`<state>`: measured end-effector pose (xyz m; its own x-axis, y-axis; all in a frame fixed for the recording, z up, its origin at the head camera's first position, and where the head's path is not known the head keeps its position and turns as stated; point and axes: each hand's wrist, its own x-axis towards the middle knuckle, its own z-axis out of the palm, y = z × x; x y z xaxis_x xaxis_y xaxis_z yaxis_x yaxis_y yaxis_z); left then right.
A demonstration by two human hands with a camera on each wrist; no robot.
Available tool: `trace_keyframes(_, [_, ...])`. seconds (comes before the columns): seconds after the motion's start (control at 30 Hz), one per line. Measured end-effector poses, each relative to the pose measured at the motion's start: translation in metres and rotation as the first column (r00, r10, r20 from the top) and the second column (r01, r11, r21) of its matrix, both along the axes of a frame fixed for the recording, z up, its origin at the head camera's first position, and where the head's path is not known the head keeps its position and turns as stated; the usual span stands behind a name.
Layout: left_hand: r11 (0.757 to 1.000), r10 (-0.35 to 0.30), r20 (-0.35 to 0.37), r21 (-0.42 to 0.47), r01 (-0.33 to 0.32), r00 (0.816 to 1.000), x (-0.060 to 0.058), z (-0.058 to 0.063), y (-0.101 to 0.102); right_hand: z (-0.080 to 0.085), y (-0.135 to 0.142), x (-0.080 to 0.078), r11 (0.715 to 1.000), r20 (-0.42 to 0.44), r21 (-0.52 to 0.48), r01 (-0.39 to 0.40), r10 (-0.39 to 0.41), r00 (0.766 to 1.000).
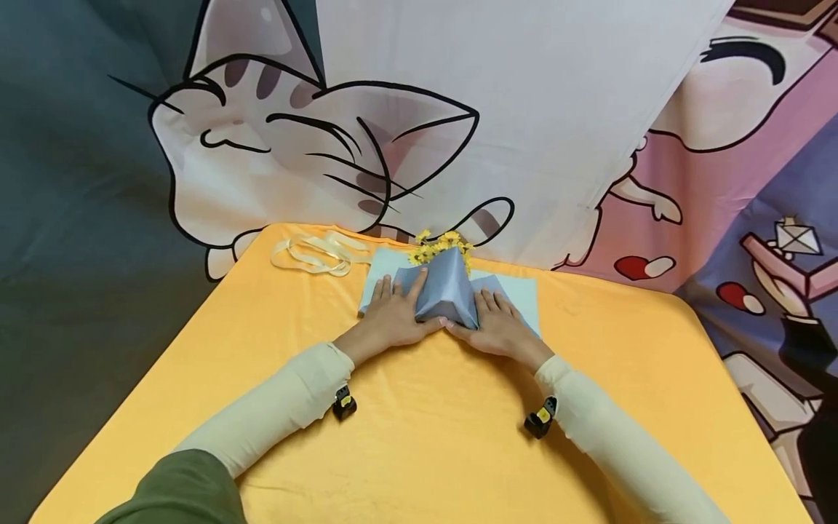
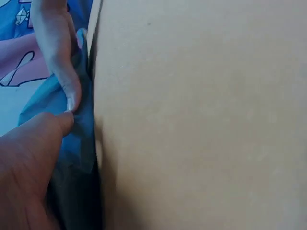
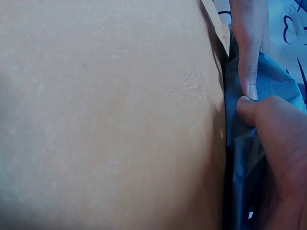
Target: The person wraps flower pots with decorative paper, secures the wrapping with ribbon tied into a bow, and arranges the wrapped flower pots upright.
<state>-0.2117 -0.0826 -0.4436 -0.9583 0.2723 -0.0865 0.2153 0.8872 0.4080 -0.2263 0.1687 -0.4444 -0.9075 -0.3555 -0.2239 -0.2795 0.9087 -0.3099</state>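
Observation:
A blue-grey sheet of wrapping paper (image 1: 448,280), folded up into a peak, stands between the two hands in the head view. My left hand (image 1: 396,314) lies spread on its left side, fingers straight. On the other side, my right hand (image 1: 500,327) presses the paper with extended fingers. Both thumbs meet at the front edge of the fold, where the wrist views show them against the blue paper (image 2: 43,98). Yellow flowers (image 1: 425,251) poke out behind the peak, their stems hidden. Beneath everything lies a pale blue sheet (image 1: 524,291).
A loosely looped cream ribbon (image 1: 321,255) rests at the back left of the yellow-covered table (image 1: 419,437). Behind the table's back edge hangs a cloth backdrop (image 1: 556,145) printed with a cartoon cat. Each forearm wears a small black wrist camera (image 1: 540,418).

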Motion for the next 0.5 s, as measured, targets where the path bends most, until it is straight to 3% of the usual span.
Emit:
trace_keyframes(0.2, [0.999, 0.035, 0.046, 0.004, -0.035, 0.998, 0.004, 0.009, -0.004, 0.009, 0.004, 0.002, 1.0, 0.05, 0.011, 0.022, -0.023, 0.998])
trace_keyframes(0.37, [0.997, 0.05, 0.062, 0.059, -0.054, 0.997, 0.001, 0.018, -0.004, 0.022, 0.009, 0.001, 0.996, 0.117, -0.065, 0.061, -0.054, 0.992])
trace_keyframes(0.5, [0.988, 0.098, 0.074, 0.109, -0.106, 0.992, 0.001, 0.025, 0.0, 0.028, 0.008, 0.0, 0.99, 0.108, -0.091, 0.107, -0.097, 0.989])
